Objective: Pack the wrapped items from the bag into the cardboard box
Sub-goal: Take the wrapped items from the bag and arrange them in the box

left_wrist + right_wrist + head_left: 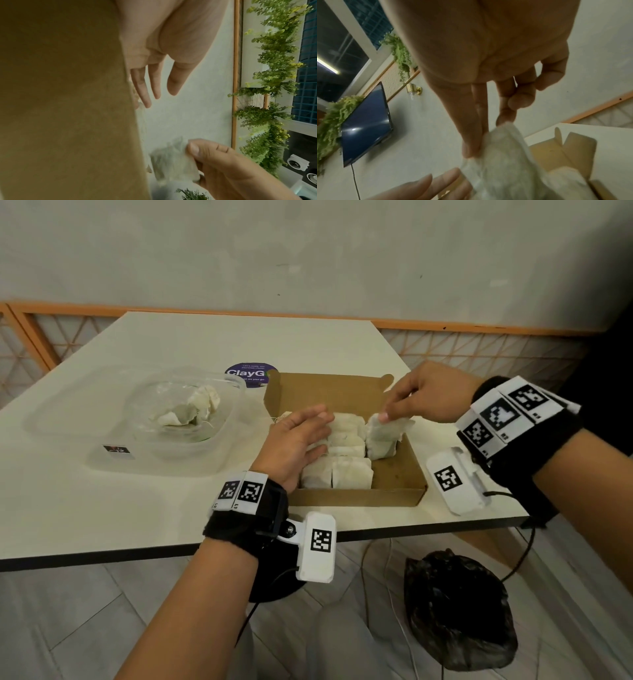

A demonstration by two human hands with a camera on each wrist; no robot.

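Note:
An open cardboard box sits on the table's near right, holding several white wrapped items in rows. My left hand lies flat with straight fingers on the items at the box's left side. My right hand pinches the top of one wrapped item, which stands upright in the box's right part; the right wrist view shows fingertips on that item. A clear plastic bag to the left holds a few more wrapped items.
A purple round sticker lies behind the box. The table's front edge is near my wrists. A black plastic bag sits on the floor below. An orange-framed lattice lines the wall.

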